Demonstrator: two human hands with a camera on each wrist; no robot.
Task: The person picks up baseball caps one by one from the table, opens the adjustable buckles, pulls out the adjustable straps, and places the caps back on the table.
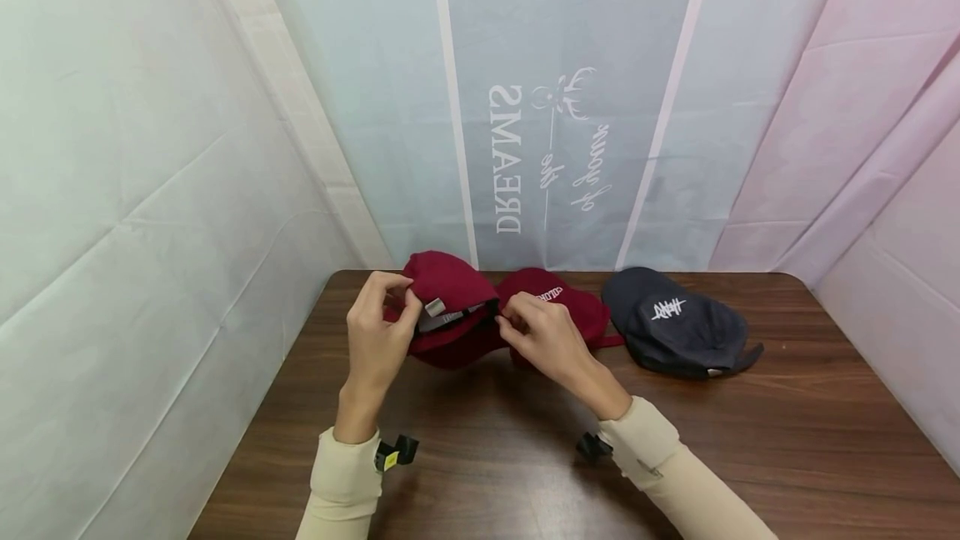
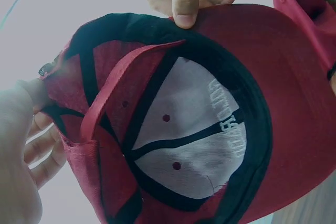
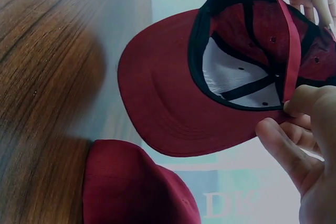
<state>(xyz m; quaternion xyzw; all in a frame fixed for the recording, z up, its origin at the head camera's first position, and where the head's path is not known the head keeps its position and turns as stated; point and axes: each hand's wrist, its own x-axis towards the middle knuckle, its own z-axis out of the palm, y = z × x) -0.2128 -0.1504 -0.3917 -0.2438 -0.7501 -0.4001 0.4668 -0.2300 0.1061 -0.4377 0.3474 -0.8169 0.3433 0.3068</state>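
Observation:
Between both hands a dark red baseball cap (image 1: 450, 277) is held up above the table, its inside turned toward the person. My left hand (image 1: 378, 327) pinches the cap at its back, near the strap fastening. My right hand (image 1: 551, 340) pinches the rim at the side, close to where the brim begins. In the left wrist view a loose red strap (image 2: 113, 85) crosses the opening, and a black sweatband (image 2: 257, 108) lines the rim. The brim (image 3: 157, 87) points away from the left hand in the right wrist view.
Behind the right hand, a second red cap (image 1: 588, 315) with white lettering lies on the wooden table (image 1: 480, 457). Right of it lies a dark navy cap (image 1: 686, 327) with a white logo. Fabric curtains (image 1: 555, 23) hang behind the table and at both sides.

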